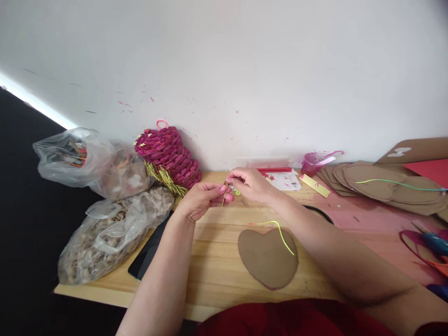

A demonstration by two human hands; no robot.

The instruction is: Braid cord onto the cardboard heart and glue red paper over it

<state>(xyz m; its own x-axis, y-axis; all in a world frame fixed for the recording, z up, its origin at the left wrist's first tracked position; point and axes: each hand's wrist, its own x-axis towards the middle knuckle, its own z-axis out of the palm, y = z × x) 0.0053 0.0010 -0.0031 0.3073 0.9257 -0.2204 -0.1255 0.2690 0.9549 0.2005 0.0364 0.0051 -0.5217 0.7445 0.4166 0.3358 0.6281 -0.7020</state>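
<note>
Both hands meet above the table's middle. My left hand (pixel 206 198) is closed, thumb against fingers, on a thin olive-yellow cord (pixel 224 198) whose end hangs below the fingertips. Close beside it, my right hand (pixel 250 183) pinches the upper part of that cord; its fingertips partly hide it. Below them on the wood lies a brown cardboard heart (pixel 268 259) with a darker edge. A neon yellow string (pixel 280 228) curves across the heart's upper right and past its top. Behind the left hand, more olive-yellow cords (pixel 164 177) hang from a stack of magenta braided pieces (pixel 170 151).
Plastic bags (pixel 112 238) filled with small pieces crowd the left, near a dark flat device (pixel 149 254). At right are stacked cardboard hearts (pixel 371 179), a pink cup (pixel 311 163), a yellow strip (pixel 315 185) and blue-handled scissors (pixel 434 242). A white wall (pixel 224 84) stands behind.
</note>
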